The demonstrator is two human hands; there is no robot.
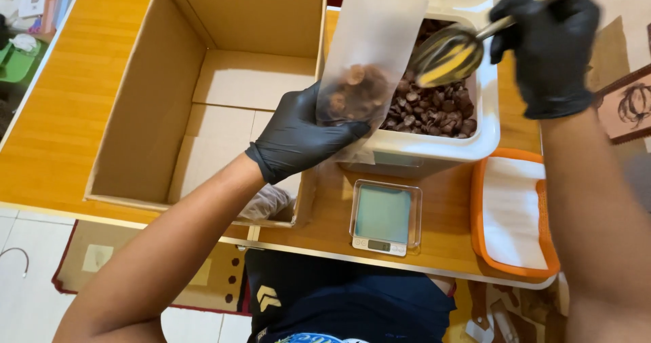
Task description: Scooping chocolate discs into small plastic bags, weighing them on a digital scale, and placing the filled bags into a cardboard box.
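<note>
Biggest thing I see is the wooden table [68, 105], orange-toned w/ pale edge. On its left half sits an open cardboard box [156, 99], flaps up, w/ a crumpled bit of clear plastic [268, 202] at its near right corner. Right of the box stands a white plastic bin [475, 143] full of brown dried pieces [434, 109]; its lid is tipped up at the back, partly cut off by the top edge. Further right, an orange tray [475, 214] w/ white lining, touching nothing I can see. Just in front of the bin, a small digital scale [383, 217] w/ bare platform; display too small to read.

My left hand [298, 136], black glove, is clamped round the lower part of a frosted pouch [369, 58], held upright over the gap between box and bin, mouth open at top. A clump of brown pieces shows through it at the bottom. The pouch blocks my view of the bin's left wall.

My right hand [546, 44], black glove too, is closed on the handle of a metal spoon [451, 54], bowl over the bin, just beside the pouch. Spoon is motion-blurred; can't tell if it carries anything. Handle end runs out of frame.

Top-left corner clutter is cut off and hard to make out.
</note>
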